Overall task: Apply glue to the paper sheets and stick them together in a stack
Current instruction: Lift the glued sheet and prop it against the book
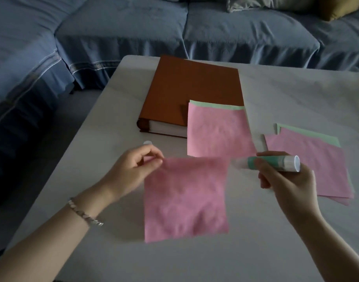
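The loose pink sheet (184,200) lies near the middle of the worktop (276,98), and you hold it only by its far left corner. If you rub the glue stick (276,162) across it now, the thin paper can slide, wrinkle or tear, because nothing presses the rest of it flat. Glue can also pass over the edge onto the worktop, and then the sheet sticks there. The stack (217,131) rests partly on the brown book (194,88), so it is not level, and a sheet laid on it can land crooked.

Your left hand (137,167) pinches the corner between thumb and forefinger, with the other fingers curled. Your right hand (286,180) is wrapped around the glue stick, which lies almost level. Its blurred tip points left, just at the sheet's far right corner. Another pile (317,165) of pink and green sheets lies to the right, partly behind that hand.
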Tool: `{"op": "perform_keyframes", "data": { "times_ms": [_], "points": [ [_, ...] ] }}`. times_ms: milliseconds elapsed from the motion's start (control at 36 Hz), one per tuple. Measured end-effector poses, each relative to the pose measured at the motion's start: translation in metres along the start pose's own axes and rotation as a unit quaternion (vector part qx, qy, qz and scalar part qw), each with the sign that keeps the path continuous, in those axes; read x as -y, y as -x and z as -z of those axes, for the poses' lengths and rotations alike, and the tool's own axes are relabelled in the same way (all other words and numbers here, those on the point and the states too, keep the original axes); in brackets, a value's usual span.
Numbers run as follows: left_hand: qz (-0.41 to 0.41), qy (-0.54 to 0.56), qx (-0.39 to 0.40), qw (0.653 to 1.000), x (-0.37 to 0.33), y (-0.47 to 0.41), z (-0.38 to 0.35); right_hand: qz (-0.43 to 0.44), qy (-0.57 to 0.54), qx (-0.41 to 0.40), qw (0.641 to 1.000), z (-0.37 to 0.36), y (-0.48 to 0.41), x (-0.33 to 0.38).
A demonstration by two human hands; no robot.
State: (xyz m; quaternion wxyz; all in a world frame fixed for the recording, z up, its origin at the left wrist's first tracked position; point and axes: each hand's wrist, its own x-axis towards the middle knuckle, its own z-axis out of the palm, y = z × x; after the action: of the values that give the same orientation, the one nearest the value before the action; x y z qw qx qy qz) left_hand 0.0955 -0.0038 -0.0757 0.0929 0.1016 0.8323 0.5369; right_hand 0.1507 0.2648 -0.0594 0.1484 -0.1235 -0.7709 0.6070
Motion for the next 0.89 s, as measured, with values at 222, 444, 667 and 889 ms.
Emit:
{"op": "perform_keyframes", "data": {
  "times_ms": [222,444,667,889],
  "points": [
    [0.136,0.16,-0.41,0.888,0.02,-0.04,0.043,0.021,-0.015,0.001,1.0,-0.019,-0.008,0.018],
    [0.242,0.407,-0.471,0.744,0.023,-0.084,0.026,0.017,0.005,0.028,0.999,-0.027,-0.005,0.013],
    [0.22,0.167,-0.465,0.841,0.038,-0.085,0.012,0.012,0.033,0.039,0.999,-0.017,-0.004,0.002],
    [-0.094,-0.194,-0.265,0.94,0.009,-0.045,-0.02,-0.003,0.06,0.028,0.998,-0.002,-0.005,-0.009]
  ]
}}
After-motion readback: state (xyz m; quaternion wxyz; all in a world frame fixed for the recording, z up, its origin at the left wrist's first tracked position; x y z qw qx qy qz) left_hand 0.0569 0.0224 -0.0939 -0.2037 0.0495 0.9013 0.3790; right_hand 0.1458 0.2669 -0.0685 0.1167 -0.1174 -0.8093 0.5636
